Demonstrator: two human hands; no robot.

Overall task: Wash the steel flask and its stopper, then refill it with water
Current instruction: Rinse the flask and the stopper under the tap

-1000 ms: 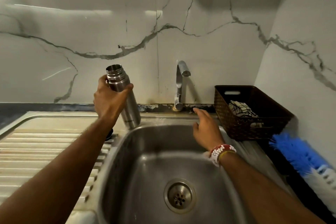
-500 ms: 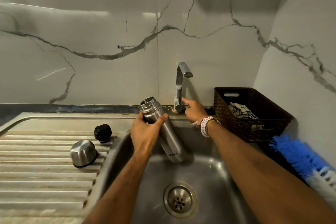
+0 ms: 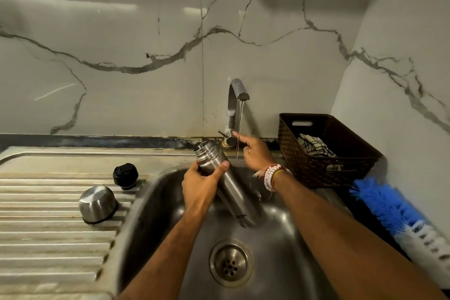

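Two bare arms reach out over the sink (image 3: 155, 214), w/ the round drain (image 3: 230, 262) down near the front. On the left the ribbed draining board (image 3: 48, 238) holds a shiny steel cup (image 3: 98, 203), turned upside down. Just behind it sits the black stopper (image 3: 125, 176), close to the sink edge & apart from the cup.

The left hand (image 3: 199, 186) has its grip tight round the steel flask (image 3: 229, 185), near the top. The flask is tilted, open mouth up & back to the left, bottom end low in the sink. No lid on it.

The right hand (image 3: 255, 153) is further back, wet, w/ a white, red & yellow bead band on the wrist. Its fingers are loose & spread, holding nothing; one finger points at the tap (image 3: 235, 109), by the little handle at the bottom. A thin stream of water (image 3: 239, 129) runs down from the tap, passing just right of the flask mouth & by the right hand.

On the right side lies a blue & white brush (image 3: 394, 212). Behind it stands a dark woven basket (image 3: 323, 170) w/ a black-and-white cloth (image 3: 314, 145) in it. At the very back is a white marble wall (image 3: 121, 44) w/ grey veins.
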